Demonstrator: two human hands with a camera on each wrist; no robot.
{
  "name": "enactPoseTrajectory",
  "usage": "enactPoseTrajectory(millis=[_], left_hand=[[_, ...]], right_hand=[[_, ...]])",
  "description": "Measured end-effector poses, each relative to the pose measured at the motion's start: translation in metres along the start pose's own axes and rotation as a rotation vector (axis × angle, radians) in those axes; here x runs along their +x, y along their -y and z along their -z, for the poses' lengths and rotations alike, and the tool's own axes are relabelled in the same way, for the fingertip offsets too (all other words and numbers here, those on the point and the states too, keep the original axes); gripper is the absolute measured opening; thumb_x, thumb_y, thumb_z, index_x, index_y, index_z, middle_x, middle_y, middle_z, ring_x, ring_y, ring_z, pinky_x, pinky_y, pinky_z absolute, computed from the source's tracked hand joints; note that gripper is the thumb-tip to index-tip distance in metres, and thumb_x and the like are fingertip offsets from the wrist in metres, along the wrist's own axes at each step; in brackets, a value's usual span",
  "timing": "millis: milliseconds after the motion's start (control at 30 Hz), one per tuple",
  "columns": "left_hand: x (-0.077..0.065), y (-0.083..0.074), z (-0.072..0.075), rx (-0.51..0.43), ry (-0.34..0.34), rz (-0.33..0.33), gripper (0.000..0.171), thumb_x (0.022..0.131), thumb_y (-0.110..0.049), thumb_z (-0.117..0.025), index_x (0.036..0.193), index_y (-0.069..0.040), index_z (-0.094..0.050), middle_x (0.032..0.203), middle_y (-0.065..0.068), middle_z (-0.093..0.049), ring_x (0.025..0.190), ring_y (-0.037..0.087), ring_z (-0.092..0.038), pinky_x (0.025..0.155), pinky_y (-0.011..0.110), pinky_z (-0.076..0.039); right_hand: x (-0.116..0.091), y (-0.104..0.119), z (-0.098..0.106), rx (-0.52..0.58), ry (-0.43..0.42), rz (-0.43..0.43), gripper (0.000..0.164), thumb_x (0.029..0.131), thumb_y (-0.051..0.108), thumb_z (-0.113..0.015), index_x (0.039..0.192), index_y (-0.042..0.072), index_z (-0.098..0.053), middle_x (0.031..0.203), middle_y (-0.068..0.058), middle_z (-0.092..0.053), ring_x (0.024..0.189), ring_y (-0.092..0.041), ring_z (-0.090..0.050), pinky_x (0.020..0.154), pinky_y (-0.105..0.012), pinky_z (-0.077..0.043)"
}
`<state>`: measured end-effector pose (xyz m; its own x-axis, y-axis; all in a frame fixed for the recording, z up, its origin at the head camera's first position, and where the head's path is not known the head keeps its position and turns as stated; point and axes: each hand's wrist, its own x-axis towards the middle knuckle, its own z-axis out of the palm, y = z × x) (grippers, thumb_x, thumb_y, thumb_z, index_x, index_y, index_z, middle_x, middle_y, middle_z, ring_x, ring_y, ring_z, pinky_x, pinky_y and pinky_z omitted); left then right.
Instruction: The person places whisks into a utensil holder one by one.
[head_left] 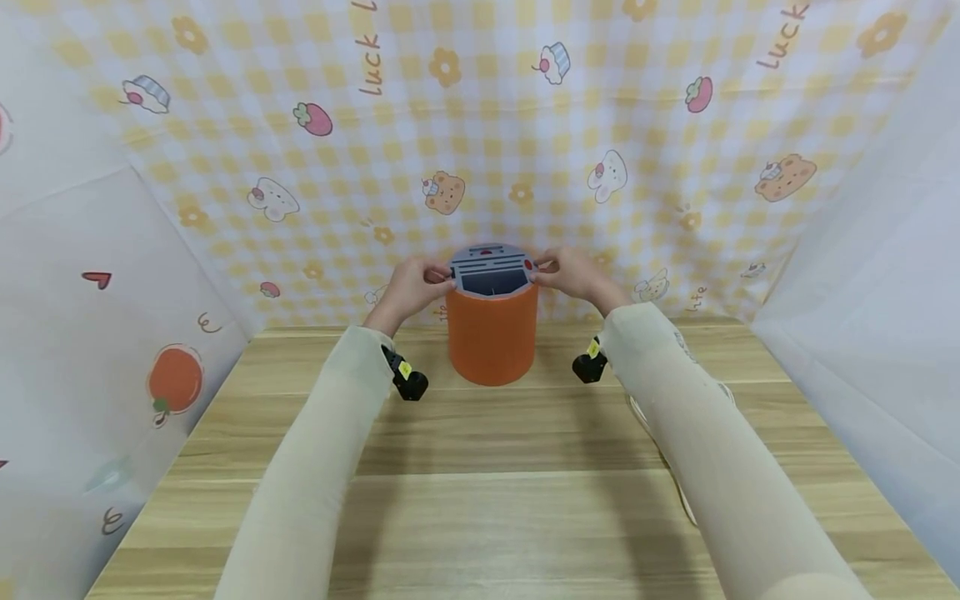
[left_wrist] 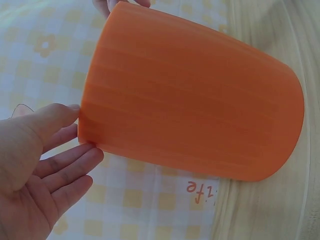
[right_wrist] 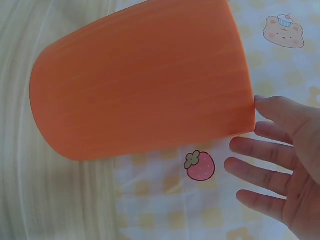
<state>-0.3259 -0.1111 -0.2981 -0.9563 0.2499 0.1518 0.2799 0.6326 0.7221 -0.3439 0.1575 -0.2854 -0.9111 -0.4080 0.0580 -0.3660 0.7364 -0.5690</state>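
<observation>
An orange round-sided knife holder [head_left: 492, 342] stands upright on the table at the back, in the middle of the head view. Its grey slotted lid [head_left: 491, 262] has narrow slits, a wide dark opening at the front and small red marks. At the lid's left edge my left hand [head_left: 412, 287] pinches with thumb and fingertips. My right hand [head_left: 573, 273] pinches the opposite edge the same way. Both wrist views show the orange wall [left_wrist: 190, 95] from the side, thumbs right at the rim, other fingers spread; the lid is hidden there.
Wood-grain table [head_left: 480, 517] runs toward me. Behind the holder hangs a yellow checked cloth [head_left: 495, 150] with cartoon prints. A pale cord [head_left: 678, 487] lies beside my right forearm. Black wrist cameras [head_left: 409, 383] hang below both wrists. White sheets [head_left: 862, 250] close off the sides.
</observation>
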Motion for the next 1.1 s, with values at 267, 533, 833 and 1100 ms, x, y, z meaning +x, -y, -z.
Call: enactPoseTrajectory(millis=[267, 533, 833, 1100], left_hand=[[-0.001, 0.002, -0.001, -0.01, -0.01, -0.023, 0.03, 0.088, -0.017, -0.062, 0.112, 0.002, -0.062, 0.103, 0.016, -0.062, 0.093, 0.025, -0.059, 0.079, 0.036, -0.051], [-0.001, 0.003, -0.002, -0.019, -0.019, -0.019, 0.03, 0.088, -0.017, -0.062, 0.113, 0.001, -0.062, 0.103, 0.016, -0.062, 0.093, 0.025, -0.059, 0.079, 0.035, -0.051], [-0.004, 0.003, -0.004, -0.031, -0.033, -0.025, 0.03, 0.088, -0.016, -0.062, 0.112, 0.002, -0.062, 0.103, 0.016, -0.062, 0.093, 0.025, -0.06, 0.08, 0.035, -0.051], [-0.009, 0.0, -0.004, -0.052, -0.02, 0.002, 0.03, 0.088, -0.018, -0.062, 0.113, 0.0, -0.062, 0.104, 0.014, -0.062, 0.092, 0.024, -0.06, 0.079, 0.034, -0.052]], right_hand=[[-0.003, -0.002, -0.004, 0.053, -0.025, -0.006, 0.043, 0.092, 0.02, -0.056, 0.128, -0.003, -0.05, 0.123, -0.022, -0.053, 0.108, -0.032, -0.053, 0.086, -0.043, -0.047], [-0.003, -0.004, -0.007, 0.051, -0.046, -0.014, 0.043, 0.092, 0.021, -0.056, 0.128, -0.002, -0.051, 0.122, -0.021, -0.055, 0.107, -0.031, -0.054, 0.087, -0.042, -0.047], [-0.007, -0.002, -0.009, 0.084, -0.046, -0.008, 0.044, 0.093, 0.02, -0.055, 0.129, -0.005, -0.049, 0.12, -0.022, -0.056, 0.109, -0.032, -0.053, 0.088, -0.042, -0.047], [-0.012, -0.001, -0.011, 0.079, -0.063, -0.011, 0.044, 0.092, 0.02, -0.057, 0.127, -0.006, -0.051, 0.114, -0.022, -0.059, 0.104, -0.031, -0.056, 0.086, -0.041, -0.048]])
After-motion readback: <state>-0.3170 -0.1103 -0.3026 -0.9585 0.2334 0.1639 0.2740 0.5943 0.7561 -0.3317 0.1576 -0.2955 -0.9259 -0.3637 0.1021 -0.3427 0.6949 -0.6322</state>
